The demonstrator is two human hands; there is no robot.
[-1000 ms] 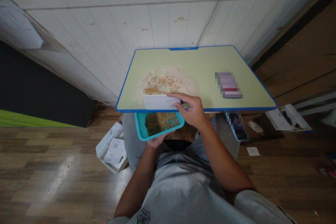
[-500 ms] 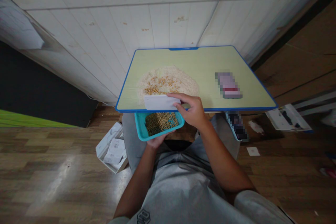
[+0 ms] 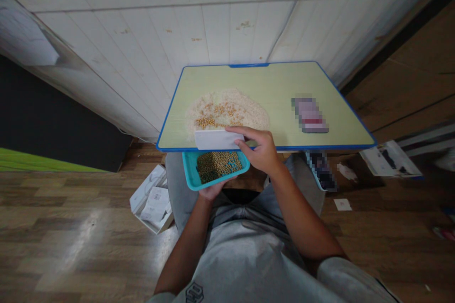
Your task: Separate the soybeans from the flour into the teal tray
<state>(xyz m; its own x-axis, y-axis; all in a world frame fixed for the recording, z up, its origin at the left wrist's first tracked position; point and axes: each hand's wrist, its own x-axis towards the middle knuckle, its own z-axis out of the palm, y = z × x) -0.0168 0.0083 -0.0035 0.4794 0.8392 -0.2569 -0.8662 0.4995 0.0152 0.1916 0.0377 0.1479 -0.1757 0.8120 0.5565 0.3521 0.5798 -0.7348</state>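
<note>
Pinching a flat card [image 3: 215, 140], the right grip [image 3: 262, 150] sits near the rectangular tub [image 3: 191, 170] the left grip [image 3: 213, 191] holds.

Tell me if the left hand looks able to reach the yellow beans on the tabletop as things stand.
Probably not: the left hand is under the teal tray, supporting it by the near edge of the tabletop, and the white card is between that hand and the yellow beans.
</note>
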